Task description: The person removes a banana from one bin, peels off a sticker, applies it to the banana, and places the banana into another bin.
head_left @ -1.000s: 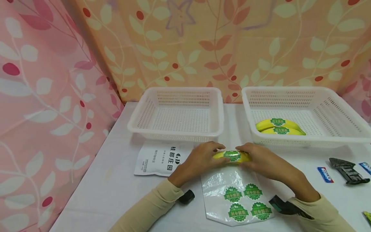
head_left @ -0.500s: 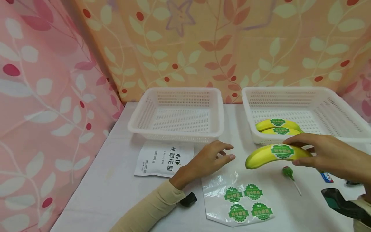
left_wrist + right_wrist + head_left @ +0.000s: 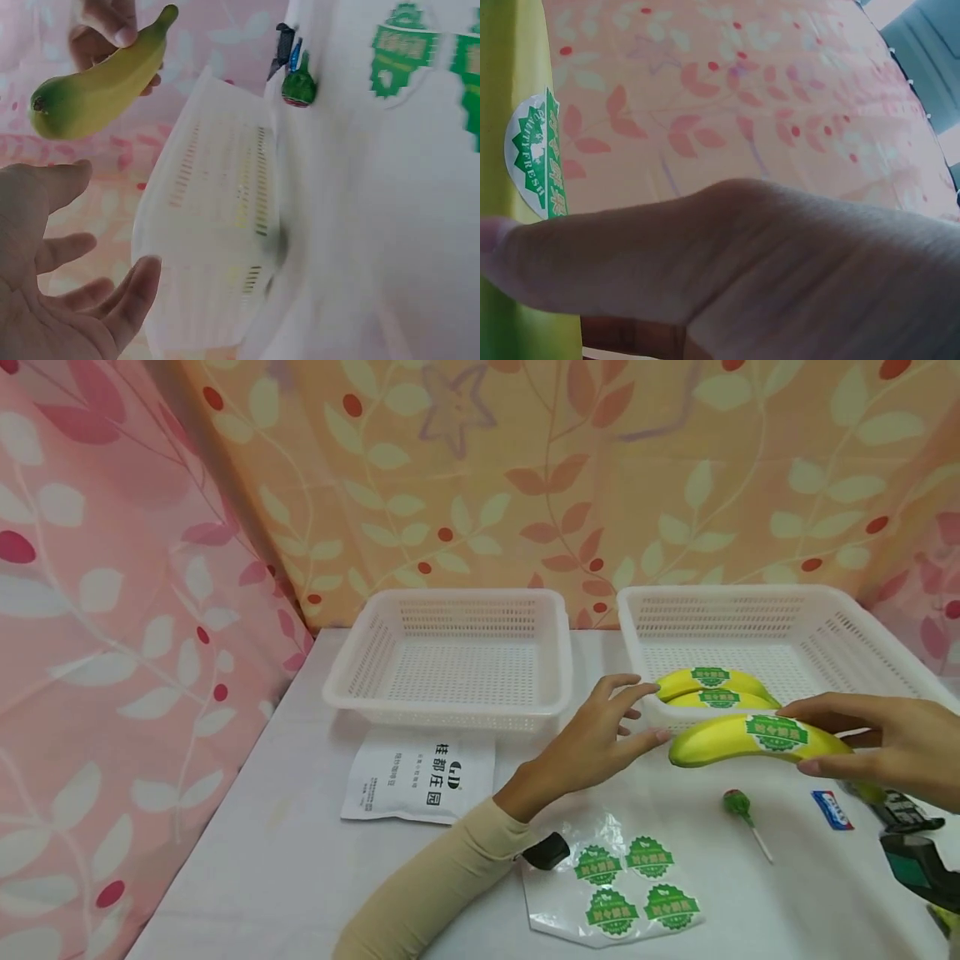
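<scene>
My right hand (image 3: 892, 743) grips a yellow banana (image 3: 720, 742) by its right part, a green and white sticker (image 3: 777, 732) on its upper side. It is held in front of the right basket. My left hand (image 3: 596, 739) reaches toward its left tip, fingers spread and holding nothing; in the left wrist view the banana (image 3: 105, 94) hangs above the left hand (image 3: 67, 277), with a gap between. Close up in the right wrist view, the right thumb (image 3: 615, 259) presses on the banana (image 3: 502, 75). Two stickered bananas (image 3: 708, 680) lie in the right basket.
A white basket (image 3: 447, 703) stands at back left, another white basket (image 3: 810, 595) at back right. A white pouch (image 3: 420, 777) and a clear sheet of green stickers (image 3: 547, 902) lie nearer. A lollipop (image 3: 737, 804), a blue wrapped sweet (image 3: 832, 810) and a black packet (image 3: 903, 814) lie at right.
The banana was between both hands over the sticker sheet; the right hand has carried it right and up, uncovering the lollipop. The left hand let go, then moved right after it.
</scene>
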Available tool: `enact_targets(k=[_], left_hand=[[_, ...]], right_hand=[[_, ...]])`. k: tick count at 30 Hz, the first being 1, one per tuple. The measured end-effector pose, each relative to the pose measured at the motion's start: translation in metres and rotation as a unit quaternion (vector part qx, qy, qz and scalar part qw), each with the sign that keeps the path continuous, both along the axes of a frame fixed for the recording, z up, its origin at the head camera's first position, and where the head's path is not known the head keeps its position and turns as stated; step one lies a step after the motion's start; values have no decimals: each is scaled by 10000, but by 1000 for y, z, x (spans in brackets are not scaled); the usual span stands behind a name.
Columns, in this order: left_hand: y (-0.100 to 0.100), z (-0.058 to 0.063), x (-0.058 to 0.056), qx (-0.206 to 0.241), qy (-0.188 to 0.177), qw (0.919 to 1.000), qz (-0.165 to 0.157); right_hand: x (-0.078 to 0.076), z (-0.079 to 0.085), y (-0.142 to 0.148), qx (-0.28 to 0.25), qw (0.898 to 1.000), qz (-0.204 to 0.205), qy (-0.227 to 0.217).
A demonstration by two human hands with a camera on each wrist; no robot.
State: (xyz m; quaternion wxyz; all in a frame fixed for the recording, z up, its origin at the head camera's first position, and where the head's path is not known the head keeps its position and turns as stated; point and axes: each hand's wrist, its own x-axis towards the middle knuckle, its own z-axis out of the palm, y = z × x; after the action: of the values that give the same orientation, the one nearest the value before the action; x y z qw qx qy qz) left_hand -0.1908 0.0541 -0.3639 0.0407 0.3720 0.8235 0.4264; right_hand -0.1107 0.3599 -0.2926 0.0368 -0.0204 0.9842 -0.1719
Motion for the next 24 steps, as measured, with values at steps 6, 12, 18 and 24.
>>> enact_targets(k=[6,12,18,24], left_hand=[[17,-4,-19,-192,-266,9989,335],[17,-11,-29,-161,-164,9992,316],[16,-14,-30,-115,-121,9990,403],[19,-15,-31,-23,-174,9993,329]], right_hand=[[-5,-3,0,-83,9999,-46,126],[-19,-4,9,-421,9984,-48,375],[-51,12,20,-458,9988,-40,146],[-94,22,30,-250,9993,211,181]])
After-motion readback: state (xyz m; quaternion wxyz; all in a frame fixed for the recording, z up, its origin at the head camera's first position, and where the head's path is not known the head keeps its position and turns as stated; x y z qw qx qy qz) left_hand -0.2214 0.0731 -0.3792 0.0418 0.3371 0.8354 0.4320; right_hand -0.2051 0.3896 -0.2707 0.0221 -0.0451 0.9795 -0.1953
